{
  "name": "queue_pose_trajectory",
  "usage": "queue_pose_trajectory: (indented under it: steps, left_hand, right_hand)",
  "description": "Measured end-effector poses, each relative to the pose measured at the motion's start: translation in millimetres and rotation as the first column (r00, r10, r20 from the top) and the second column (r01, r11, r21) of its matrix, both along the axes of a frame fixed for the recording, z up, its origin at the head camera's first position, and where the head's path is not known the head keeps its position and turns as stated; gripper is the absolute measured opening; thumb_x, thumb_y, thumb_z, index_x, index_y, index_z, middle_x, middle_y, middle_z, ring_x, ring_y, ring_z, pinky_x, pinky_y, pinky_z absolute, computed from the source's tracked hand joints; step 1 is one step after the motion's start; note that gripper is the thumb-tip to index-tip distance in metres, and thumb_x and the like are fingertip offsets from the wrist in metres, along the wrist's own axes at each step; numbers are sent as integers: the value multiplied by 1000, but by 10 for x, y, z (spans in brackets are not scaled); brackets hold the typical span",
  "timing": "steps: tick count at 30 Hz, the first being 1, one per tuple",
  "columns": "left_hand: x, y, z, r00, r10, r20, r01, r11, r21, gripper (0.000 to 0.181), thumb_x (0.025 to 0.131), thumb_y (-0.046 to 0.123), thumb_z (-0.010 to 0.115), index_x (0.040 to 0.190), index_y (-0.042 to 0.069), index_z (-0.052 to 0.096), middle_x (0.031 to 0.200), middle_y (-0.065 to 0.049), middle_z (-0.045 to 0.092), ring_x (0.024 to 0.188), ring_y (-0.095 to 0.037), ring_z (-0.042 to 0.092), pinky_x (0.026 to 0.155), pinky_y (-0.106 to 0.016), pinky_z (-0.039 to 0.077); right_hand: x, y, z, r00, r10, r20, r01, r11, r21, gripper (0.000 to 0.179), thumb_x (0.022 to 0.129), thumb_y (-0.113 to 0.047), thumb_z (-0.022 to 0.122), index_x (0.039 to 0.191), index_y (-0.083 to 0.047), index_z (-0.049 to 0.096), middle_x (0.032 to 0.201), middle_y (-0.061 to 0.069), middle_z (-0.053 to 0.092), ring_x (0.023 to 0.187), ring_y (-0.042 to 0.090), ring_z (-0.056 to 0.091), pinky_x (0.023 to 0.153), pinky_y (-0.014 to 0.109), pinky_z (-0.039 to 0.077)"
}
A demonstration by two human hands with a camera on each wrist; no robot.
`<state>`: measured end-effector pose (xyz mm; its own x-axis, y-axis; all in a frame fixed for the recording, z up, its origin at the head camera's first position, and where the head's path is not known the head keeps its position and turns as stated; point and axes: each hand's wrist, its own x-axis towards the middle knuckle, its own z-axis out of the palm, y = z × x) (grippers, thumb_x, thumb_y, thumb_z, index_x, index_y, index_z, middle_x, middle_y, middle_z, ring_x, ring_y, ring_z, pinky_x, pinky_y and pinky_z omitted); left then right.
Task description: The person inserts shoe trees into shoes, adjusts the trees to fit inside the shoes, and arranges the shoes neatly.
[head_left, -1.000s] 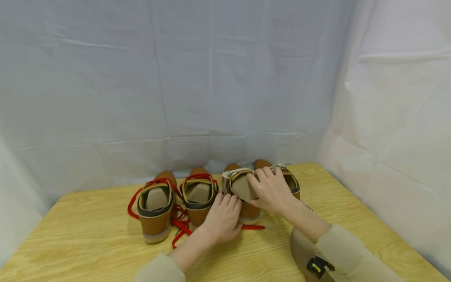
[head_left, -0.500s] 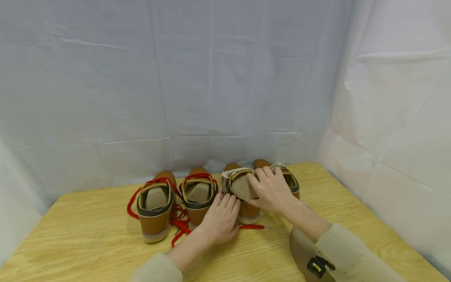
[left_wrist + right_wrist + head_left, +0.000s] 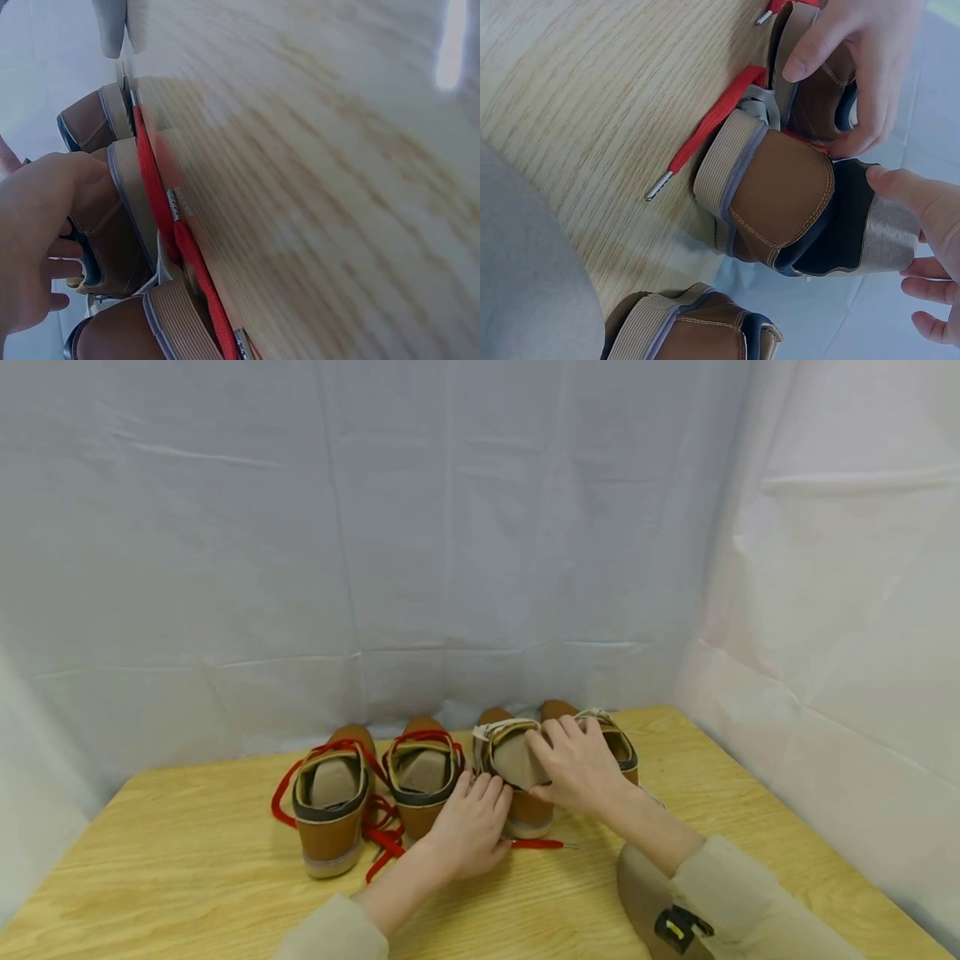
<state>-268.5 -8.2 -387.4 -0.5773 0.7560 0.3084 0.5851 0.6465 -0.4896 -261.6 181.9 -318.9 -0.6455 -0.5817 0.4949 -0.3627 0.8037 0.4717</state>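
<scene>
Brown shoes stand in a row in the head view, heels toward me. My right hand [image 3: 581, 768] pinches a grey insole [image 3: 892, 232], thumb on the near face, which rises from the opening of the third shoe [image 3: 531, 814], the one with white laces. With my left hand [image 3: 472, 827] I grip that shoe's left side; in the left wrist view the thumb lies along its heel and the fingers reach its collar. The insole's front end is hidden inside the shoe. The second shoe [image 3: 420, 814], with red laces, is just left of my left hand.
At far left stands another red-laced shoe [image 3: 330, 839]. The fourth shoe [image 3: 705, 330], white-laced, is partly behind my right hand. Loose red laces [image 3: 386, 839] trail over the wooden table [image 3: 187, 877]. A rounded grey-beige piece [image 3: 637, 893] shows under my right sleeve. White sheeting [image 3: 450, 568] hangs behind.
Almost nothing differs. My left hand and forearm have shifted very slightly left; the right hand keeps its place on the insole.
</scene>
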Motion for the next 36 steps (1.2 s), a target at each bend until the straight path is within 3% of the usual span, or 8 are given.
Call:
queue_pose_trajectory:
  steps: [19,36]
  left_hand:
    - [13,0,60,996,14,88,-14,1000,-2,68,85,57,54,130,7,47,124,-9,48,114,-25,44,100,-45,34]
    - [5,0,89,995,9,95,-8,1000,-17,68,85,57,53,129,6,48,123,-10,50,114,-26,45,100,-45,34]
  right_hand:
    - [-7,13,-8,1000,28,-9,-28,999,-18,67,63,-56,79,107,-11,57,96,9,57,88,28,53,74,44,42]
    - [-20,-46,23,1000,3,-6,-3,1000,12,66,64,-55,78,109,-10,58,98,10,56,88,27,52,73,42,40]
